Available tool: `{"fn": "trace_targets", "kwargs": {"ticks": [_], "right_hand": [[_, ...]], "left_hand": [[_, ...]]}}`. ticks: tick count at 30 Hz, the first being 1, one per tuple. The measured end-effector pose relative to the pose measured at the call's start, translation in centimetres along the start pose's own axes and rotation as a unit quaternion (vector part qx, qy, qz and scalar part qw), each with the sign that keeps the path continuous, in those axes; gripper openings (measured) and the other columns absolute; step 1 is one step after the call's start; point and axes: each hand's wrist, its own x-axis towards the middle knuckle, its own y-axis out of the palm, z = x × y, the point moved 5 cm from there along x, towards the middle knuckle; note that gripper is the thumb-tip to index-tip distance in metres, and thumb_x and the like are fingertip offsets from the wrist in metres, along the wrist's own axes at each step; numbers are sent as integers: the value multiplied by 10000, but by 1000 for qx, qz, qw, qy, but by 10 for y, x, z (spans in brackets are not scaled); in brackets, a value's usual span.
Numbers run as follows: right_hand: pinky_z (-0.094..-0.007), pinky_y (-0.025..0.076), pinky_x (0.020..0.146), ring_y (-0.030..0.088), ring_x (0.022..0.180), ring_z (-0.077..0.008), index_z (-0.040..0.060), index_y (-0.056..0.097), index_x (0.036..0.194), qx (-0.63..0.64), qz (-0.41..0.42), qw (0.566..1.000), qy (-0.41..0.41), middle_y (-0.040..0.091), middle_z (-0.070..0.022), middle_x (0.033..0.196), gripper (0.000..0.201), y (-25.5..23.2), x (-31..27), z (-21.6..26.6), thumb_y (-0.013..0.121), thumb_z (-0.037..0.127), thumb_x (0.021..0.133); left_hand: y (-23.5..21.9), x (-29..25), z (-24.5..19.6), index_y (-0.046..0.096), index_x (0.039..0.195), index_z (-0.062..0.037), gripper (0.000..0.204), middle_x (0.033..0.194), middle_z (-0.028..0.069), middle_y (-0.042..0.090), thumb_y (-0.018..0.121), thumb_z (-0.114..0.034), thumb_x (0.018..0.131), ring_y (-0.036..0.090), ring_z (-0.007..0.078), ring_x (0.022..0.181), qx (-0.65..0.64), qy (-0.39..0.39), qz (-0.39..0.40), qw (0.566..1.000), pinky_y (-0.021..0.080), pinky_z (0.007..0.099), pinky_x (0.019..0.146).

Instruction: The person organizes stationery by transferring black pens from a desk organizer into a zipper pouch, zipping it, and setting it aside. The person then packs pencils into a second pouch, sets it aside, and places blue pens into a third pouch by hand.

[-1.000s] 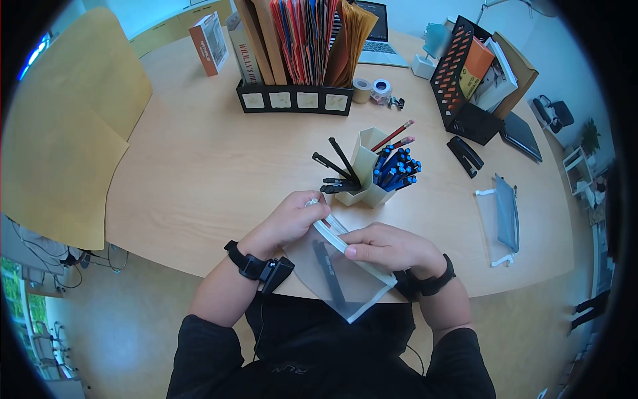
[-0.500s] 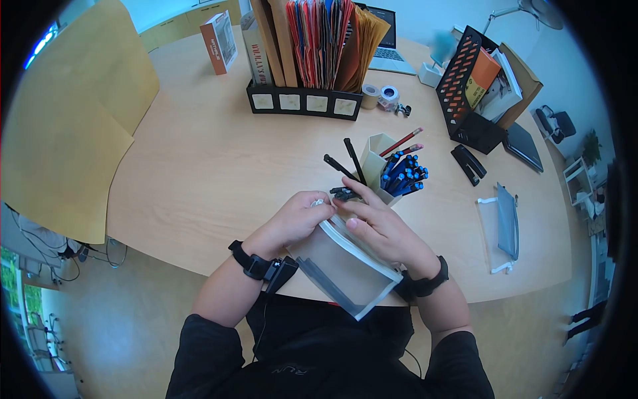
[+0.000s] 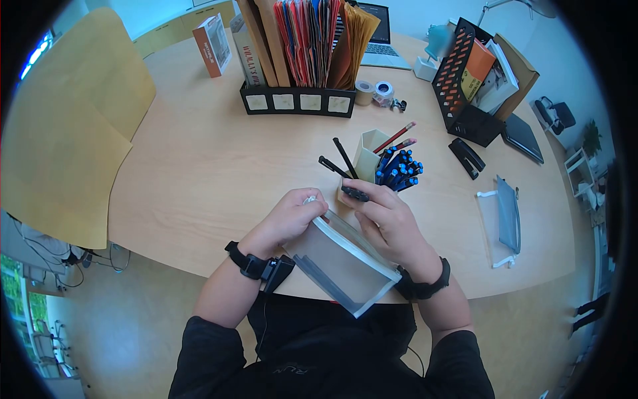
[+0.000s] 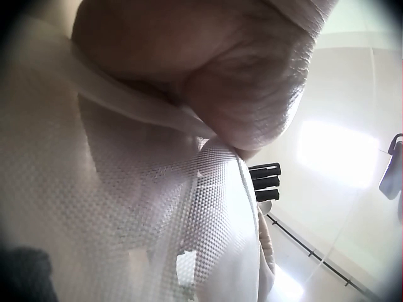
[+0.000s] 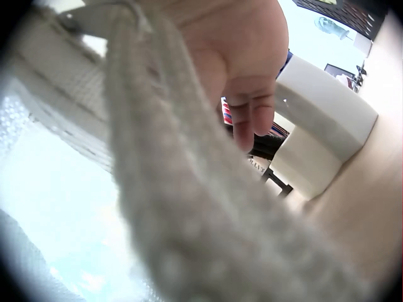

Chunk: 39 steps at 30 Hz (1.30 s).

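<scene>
My left hand point(image 3: 297, 216) pinches the top corner of a translucent mesh zip pouch point(image 3: 355, 266), whose opening gapes a little. Dark, slender items point(image 3: 325, 279) show through its lower left side. In the left wrist view, the thumb side of that hand presses the pouch's edge point(image 4: 157, 113). My right hand point(image 3: 389, 219) curls its fingers at black pens point(image 3: 355, 193), pinching them by the capped ends beside the cream pen holder point(image 3: 367, 156). Two more black pens point(image 3: 344, 159) lean out of the holder, next to several blue pens point(image 3: 400, 169) and two pencils point(image 3: 399, 136).
A second zip pouch point(image 3: 502, 226) lies at right, below a black stapler point(image 3: 467, 158). Behind stand a file rack point(image 3: 299, 101) with folders, tape rolls point(image 3: 383, 93) and a black magazine holder point(image 3: 458, 100). A yellow-brown sheet point(image 3: 73, 133) covers the left side.
My right hand has left the pouch's edge, reached up to the pen holder and taken hold of black pens there. The left hand keeps its grip; the pouch opening has widened.
</scene>
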Motion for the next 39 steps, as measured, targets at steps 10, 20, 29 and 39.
{"fn": "trace_targets", "kwargs": {"ticks": [10,20,29,39], "right_hand": [[-324,473,751,586,861,-208,69,717,980,-63,-124,984,-112,644,-55,1178,318,-26,-3,14,675,-58,692],[-289,502,740,625,840,-196,26,677,1117,201,-25,979,37,636,-144,1116,316,-10,-15,-10,686,16,802],[-272,505,760,614,822,-148,1,649,1162,303,-130,944,33,619,-164,1196,336,-17,-22,-16,647,31,827],[-254,489,687,616,747,-128,-6,656,1110,340,187,895,219,652,-75,867,359,14,-26,-18,702,251,865]], "left_hand": [[-2,1,0,600,842,-48,161,788,32,638,532,-178,908,594,105,741,3,13,5,1000,471,245,704],[-3,1,1,608,833,-48,155,773,3,615,549,-174,902,543,73,713,-12,14,-4,1000,446,230,675],[-3,2,3,609,830,-56,162,761,-7,601,557,-186,911,534,64,707,-2,20,0,1000,443,226,667],[-3,3,4,603,857,-56,173,762,2,603,532,-193,934,547,74,712,-20,29,-10,999,455,238,665]]}}
